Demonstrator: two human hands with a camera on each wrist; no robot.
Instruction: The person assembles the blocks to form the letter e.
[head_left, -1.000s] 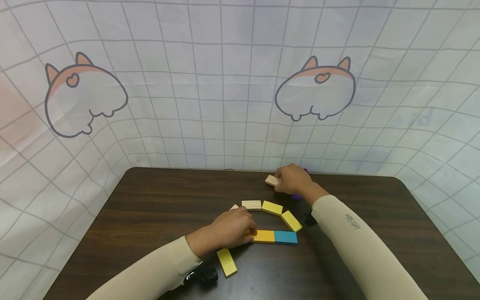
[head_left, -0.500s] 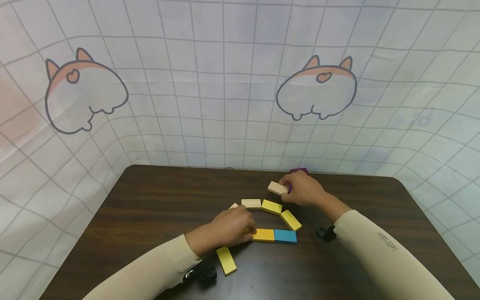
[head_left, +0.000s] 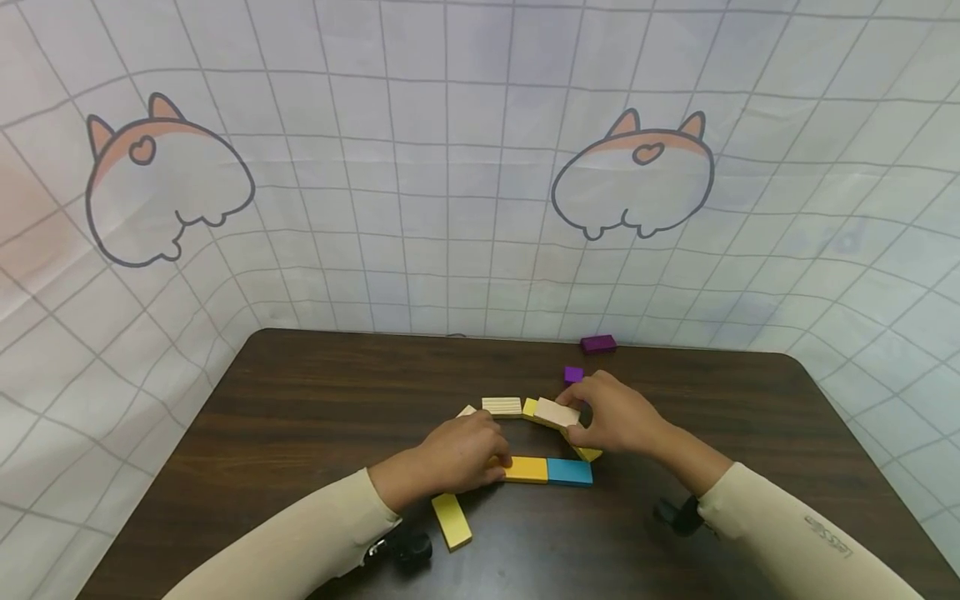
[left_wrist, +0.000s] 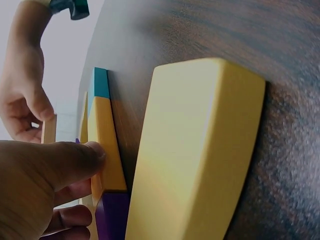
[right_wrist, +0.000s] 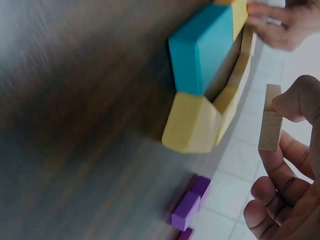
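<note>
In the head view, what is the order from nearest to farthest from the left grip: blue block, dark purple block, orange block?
1. Orange block: at the left grip, on its right.
2. Blue block: just right of the orange one.
3. Dark purple block: right, at the table's back edge.

Gridded backdrop point(head_left: 480, 167) behind dark table point(head_left: 300, 400)

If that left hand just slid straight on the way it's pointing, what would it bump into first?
Probably the orange block, which the left hand seems to touch, though depth is hard to judge; the blue block comes right after.
</note>
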